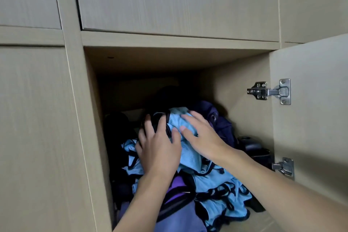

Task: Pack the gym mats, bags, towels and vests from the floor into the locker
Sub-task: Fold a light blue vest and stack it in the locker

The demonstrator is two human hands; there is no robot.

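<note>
Head cam here, looking straight into the open locker (235, 100) compartment. Its door (316, 109) is swung out to the right, with the upper hinge (269, 91) and lower hinge (283, 166) in plain sight.

The vests (216, 181) (light blue, black trim) are heaped in the middle of the compartment and spill toward the front edge. Our 2 hands sit on top of the heap, left hand (160, 149) and right hand (203, 137), side by side and nearly touching. Fingers on both are spread and fairly straight, lying flat on the fabric rather than curled round anything. The left fingertips lie over a black strap.

Now the murky bits:
- A purple bag (178, 192) with black trim pokes out under the vests, mostly covered by our left forearm and the blue fabric.
- A dark navy bag (224, 126) sits behind the right hand, only partly showing.
- There's a black object (252, 147) against the right wall, and we can't tell what it is.
- The back of the compartment is very dark. A black shape (116, 124) on the left is just a blob to us.
- The bottom of the pile is cut off by the frame edge.
</note>
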